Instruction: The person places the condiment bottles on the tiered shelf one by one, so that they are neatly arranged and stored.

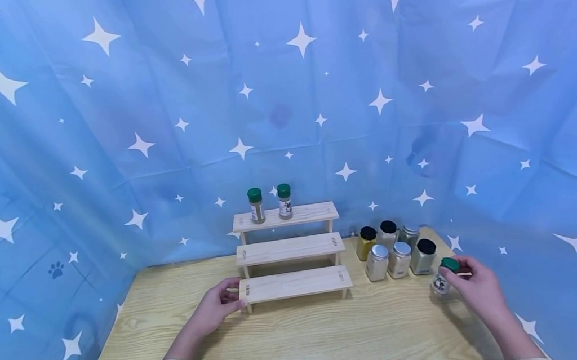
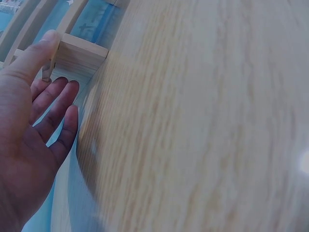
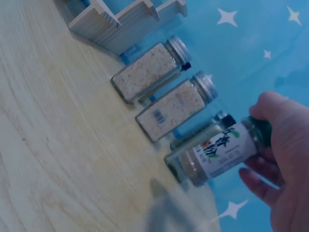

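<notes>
A three-step wooden rack (image 1: 294,286) stands on the table. My left hand (image 1: 223,303) is at the left end of its lowest step. In the left wrist view the thumb and index finger of that hand (image 2: 34,106) pinch the step's end, and the other fingers are bent loosely. My right hand (image 1: 475,285) grips a spice jar by its green cap. This labelled jar (image 3: 224,152) is tilted in the right wrist view, just above the table at the right. Two more green-capped spice jars (image 1: 257,208) stand on the top step, toward its left.
Between the rack and my right hand several square glass jars stand grouped, some with silver lids (image 1: 378,263), some with black lids (image 1: 423,257). A blue curtain with white stars (image 1: 281,90) hangs behind the wooden table (image 1: 281,344) and along its sides.
</notes>
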`<control>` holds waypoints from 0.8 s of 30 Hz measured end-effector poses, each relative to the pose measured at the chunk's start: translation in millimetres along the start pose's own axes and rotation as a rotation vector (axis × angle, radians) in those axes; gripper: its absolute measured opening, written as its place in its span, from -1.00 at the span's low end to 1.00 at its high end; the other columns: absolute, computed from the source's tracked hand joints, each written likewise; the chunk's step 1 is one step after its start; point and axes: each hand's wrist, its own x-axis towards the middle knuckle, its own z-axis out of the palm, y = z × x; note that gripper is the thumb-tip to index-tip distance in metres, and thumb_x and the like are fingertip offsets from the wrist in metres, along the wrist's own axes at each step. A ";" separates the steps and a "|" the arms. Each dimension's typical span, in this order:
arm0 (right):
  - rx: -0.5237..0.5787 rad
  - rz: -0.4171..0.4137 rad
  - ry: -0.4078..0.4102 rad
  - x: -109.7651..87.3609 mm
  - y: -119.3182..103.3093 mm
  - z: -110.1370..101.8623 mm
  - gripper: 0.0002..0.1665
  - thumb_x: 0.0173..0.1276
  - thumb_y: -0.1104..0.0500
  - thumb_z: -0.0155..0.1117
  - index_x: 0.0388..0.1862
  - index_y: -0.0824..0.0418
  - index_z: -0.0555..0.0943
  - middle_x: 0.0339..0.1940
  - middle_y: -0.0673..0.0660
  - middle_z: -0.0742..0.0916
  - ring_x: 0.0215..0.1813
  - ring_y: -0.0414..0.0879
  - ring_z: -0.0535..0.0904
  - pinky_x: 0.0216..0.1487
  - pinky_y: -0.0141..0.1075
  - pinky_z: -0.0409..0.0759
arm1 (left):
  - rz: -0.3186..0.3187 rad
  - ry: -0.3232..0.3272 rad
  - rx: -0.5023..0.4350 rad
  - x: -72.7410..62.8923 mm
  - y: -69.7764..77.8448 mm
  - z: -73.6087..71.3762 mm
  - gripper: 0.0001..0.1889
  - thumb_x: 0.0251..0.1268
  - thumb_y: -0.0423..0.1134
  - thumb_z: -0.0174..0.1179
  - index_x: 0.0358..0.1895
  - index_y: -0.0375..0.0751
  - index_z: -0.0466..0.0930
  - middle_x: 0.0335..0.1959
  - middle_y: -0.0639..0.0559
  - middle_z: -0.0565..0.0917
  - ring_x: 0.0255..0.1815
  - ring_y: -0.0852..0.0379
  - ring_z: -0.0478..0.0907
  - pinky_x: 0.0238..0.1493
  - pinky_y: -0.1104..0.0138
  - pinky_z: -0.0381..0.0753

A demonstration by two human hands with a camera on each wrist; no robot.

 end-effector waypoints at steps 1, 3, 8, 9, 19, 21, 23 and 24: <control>0.005 -0.012 0.015 0.0 -2.1 0.1 -0.45 0.58 0.07 0.51 0.26 0.47 0.60 0.02 0.41 0.77 -0.20 -0.53 0.56 -0.25 -0.51 0.67 | -0.001 0.003 0.002 0.0 0.2 0.0 -0.27 0.40 -0.16 0.58 0.55 -0.29 0.51 0.34 -0.18 0.68 0.14 -0.05 0.72 0.08 0.20 0.76; 0.003 -0.034 0.030 0.8 -6.4 0.0 -0.47 0.57 0.07 0.52 0.24 0.45 0.62 0.03 0.40 0.78 -0.20 -0.53 0.58 -0.26 -0.51 0.68 | -0.003 0.005 0.005 0.0 0.5 -0.1 -0.26 0.39 -0.15 0.58 0.55 -0.29 0.50 0.33 -0.18 0.69 0.14 -0.06 0.72 0.10 0.18 0.75; -0.021 -0.081 0.016 4.8 -18.7 -1.2 -0.50 0.56 0.08 0.53 0.23 0.42 0.63 0.04 0.39 0.78 -0.19 -0.52 0.59 -0.27 -0.47 0.70 | 0.003 -0.007 0.017 -1.1 2.3 -0.3 -0.27 0.40 -0.17 0.57 0.54 -0.31 0.50 0.34 -0.20 0.68 0.15 -0.08 0.72 0.09 0.19 0.75; -0.023 -0.089 0.010 6.1 -21.7 -1.4 -0.51 0.57 0.08 0.52 0.23 0.41 0.63 0.04 0.38 0.77 -0.19 -0.51 0.59 -0.27 -0.46 0.70 | 0.003 -0.008 0.016 -1.2 2.8 -0.3 -0.27 0.41 -0.17 0.57 0.54 -0.31 0.50 0.34 -0.20 0.68 0.16 -0.08 0.72 0.09 0.20 0.76; 0.003 -0.193 -0.012 23.0 -62.1 3.6 -0.60 0.56 0.16 0.51 0.19 0.38 0.67 -0.02 0.32 0.76 -0.18 -0.26 0.69 -0.33 -0.37 0.71 | 0.014 -0.006 0.019 -0.7 2.1 -0.7 -0.27 0.40 -0.19 0.57 0.53 -0.36 0.50 0.33 -0.25 0.68 0.13 -0.09 0.72 0.05 0.21 0.77; 0.005 -0.206 -0.019 26.6 -69.5 5.4 -0.60 0.56 0.16 0.51 0.21 0.37 0.67 -0.02 0.31 0.76 -0.16 -0.18 0.70 -0.32 -0.37 0.71 | 0.018 -0.006 0.022 -0.8 1.8 -0.8 -0.27 0.38 -0.20 0.58 0.52 -0.37 0.50 0.32 -0.26 0.68 0.12 -0.08 0.72 0.04 0.21 0.77; 0.010 -0.215 -0.030 30.0 -76.1 7.2 -0.60 0.56 0.16 0.51 0.22 0.35 0.68 -0.02 0.30 0.75 -0.16 -0.13 0.69 -0.32 -0.36 0.71 | 0.012 -0.008 0.018 -1.0 2.2 -1.0 -0.27 0.38 -0.20 0.58 0.53 -0.36 0.50 0.32 -0.24 0.68 0.12 -0.06 0.72 0.04 0.21 0.76; 0.015 -0.220 -0.036 31.6 -79.1 8.2 -0.60 0.56 0.16 0.51 0.23 0.35 0.68 -0.01 0.30 0.75 -0.16 -0.14 0.68 -0.31 -0.36 0.71 | 0.015 -0.009 0.013 -1.1 2.6 -1.3 -0.27 0.38 -0.21 0.58 0.53 -0.37 0.50 0.32 -0.24 0.68 0.12 -0.06 0.72 0.04 0.20 0.76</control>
